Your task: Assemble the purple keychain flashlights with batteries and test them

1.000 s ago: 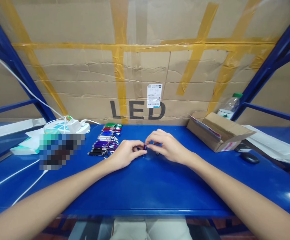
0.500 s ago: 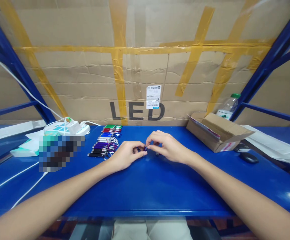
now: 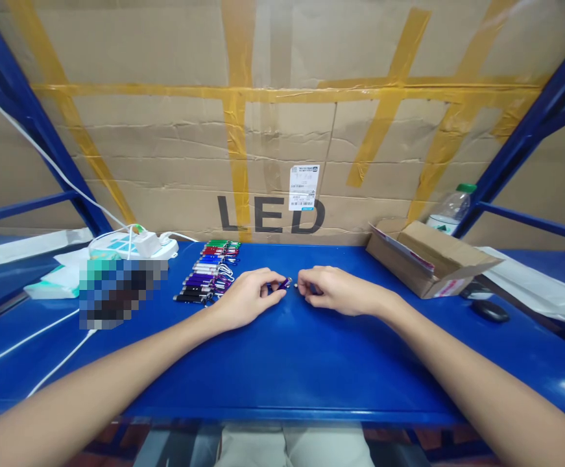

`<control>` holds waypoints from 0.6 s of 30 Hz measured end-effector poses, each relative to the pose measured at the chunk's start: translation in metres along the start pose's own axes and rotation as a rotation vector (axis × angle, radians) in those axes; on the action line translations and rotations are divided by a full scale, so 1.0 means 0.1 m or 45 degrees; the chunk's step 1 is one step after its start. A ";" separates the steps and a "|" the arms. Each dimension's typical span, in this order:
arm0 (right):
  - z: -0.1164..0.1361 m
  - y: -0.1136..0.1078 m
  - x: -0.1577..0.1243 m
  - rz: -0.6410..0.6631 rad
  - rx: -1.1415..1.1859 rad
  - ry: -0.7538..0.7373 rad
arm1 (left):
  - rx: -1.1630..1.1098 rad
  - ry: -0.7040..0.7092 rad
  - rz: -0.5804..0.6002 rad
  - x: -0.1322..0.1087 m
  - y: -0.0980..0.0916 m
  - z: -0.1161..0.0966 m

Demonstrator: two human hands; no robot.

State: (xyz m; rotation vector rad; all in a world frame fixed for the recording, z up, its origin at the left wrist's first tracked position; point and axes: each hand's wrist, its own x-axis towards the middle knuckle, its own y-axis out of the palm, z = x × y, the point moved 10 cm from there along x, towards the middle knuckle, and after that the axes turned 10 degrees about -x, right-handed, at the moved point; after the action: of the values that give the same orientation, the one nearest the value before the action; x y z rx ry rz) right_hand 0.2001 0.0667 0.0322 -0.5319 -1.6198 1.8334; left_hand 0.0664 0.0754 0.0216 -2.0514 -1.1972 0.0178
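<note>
My left hand (image 3: 249,299) is closed around a small purple penlight (image 3: 285,283), whose end sticks out past the thumb and forefinger. Facing it across a narrow gap, my right hand (image 3: 331,290) is curled, its fingertips pinched on a tiny shiny piece (image 3: 296,285) too small to name. Left of my left hand lies a column of small penlights (image 3: 199,280), grouped by colour from green and red at the back through blue, silver and purple to black in front. Cords and clips trail from their right ends.
An open cardboard box (image 3: 428,256) stands at the back right, with a black computer mouse (image 3: 489,311) and a plastic bottle (image 3: 452,209) near it. A white power strip (image 3: 168,249), cables and a blurred-out object occupy the left. A large carton (image 3: 175,155) walls the back.
My hands have drawn apart from where they met at the purple penlight. The right hand moved right with the tiny piece; the penlight stays in my left hand, now tilted. The view shifted slightly.
</note>
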 end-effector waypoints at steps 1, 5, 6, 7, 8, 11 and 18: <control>0.01 -0.03 0.01 -0.037 0.016 -0.003 | 0.000 0.000 0.000 0.00 0.00 0.00; -0.01 -0.28 0.01 -0.319 0.249 0.062 | -0.001 0.012 0.009 0.00 0.01 -0.01; -0.01 -0.33 0.00 -0.384 0.323 0.072 | -0.004 0.017 0.011 0.00 0.01 -0.01; -0.01 -0.36 -0.01 -0.429 0.382 0.073 | -0.006 0.023 0.013 0.00 0.02 -0.02; 0.01 -0.38 -0.02 -0.452 0.421 0.070 | -0.008 0.030 0.015 -0.01 0.02 -0.03; 0.04 -0.33 -0.01 -0.419 0.460 0.056 | -0.012 0.046 0.025 -0.01 0.03 -0.05; 0.01 -0.27 0.01 -0.395 0.595 0.065 | -0.033 0.051 -0.004 -0.01 0.01 -0.07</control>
State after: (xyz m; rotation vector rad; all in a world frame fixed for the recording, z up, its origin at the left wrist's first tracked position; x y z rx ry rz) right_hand 0.2037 0.0677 0.0591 -0.1103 -1.1097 1.8545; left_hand 0.0688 0.0702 0.0259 -2.0625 -1.1815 -0.0404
